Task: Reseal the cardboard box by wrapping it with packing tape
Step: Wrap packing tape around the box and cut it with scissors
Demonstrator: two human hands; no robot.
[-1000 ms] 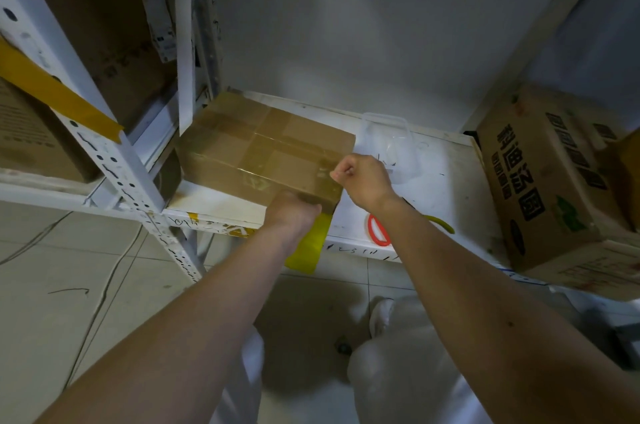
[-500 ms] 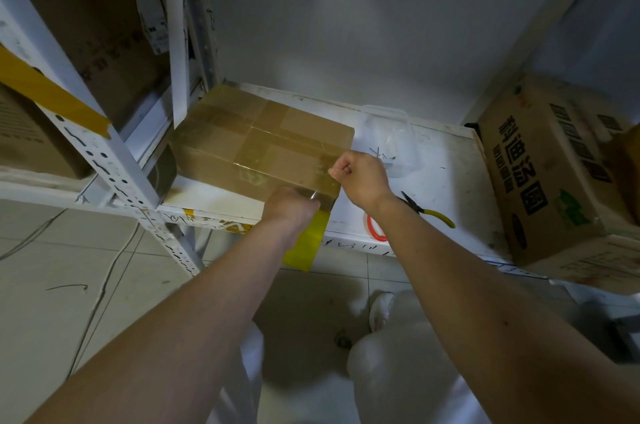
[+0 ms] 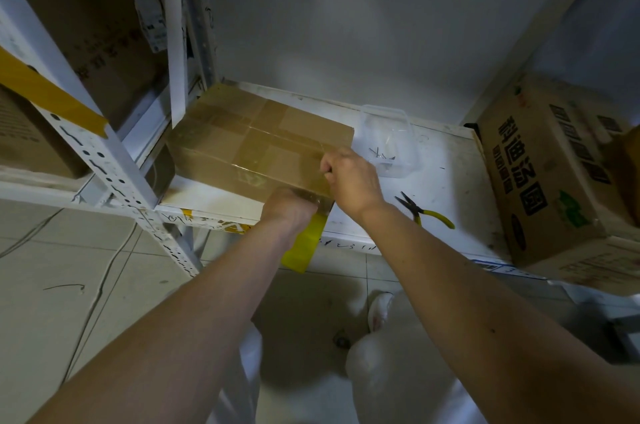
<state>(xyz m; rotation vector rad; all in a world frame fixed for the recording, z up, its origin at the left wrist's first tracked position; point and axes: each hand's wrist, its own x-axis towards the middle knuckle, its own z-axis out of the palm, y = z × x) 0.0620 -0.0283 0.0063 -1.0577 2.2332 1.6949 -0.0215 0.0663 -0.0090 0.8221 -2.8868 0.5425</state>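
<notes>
A brown cardboard box [image 3: 256, 146] lies on a white shelf [image 3: 446, 188], with glossy clear tape crossing its top and front. My left hand [image 3: 287, 212] is curled against the box's near right corner and grips the packing tape [image 3: 303, 247], whose yellow end hangs below the shelf edge. My right hand [image 3: 349, 177] is a closed fist pressed on the top right edge of the box, just above the left hand. What is inside that fist is hidden.
Yellow-handled pliers [image 3: 426, 212] lie on the shelf right of my hands. A clear plastic container [image 3: 391, 143] with small screws stands behind them. A large printed carton [image 3: 554, 174] fills the right end. A white perforated rack post [image 3: 104, 160] stands left, with tiled floor below.
Both hands have stayed at the box's near right corner, the left one shifting slightly up against the front face. The pliers have come into view beside my right forearm.
</notes>
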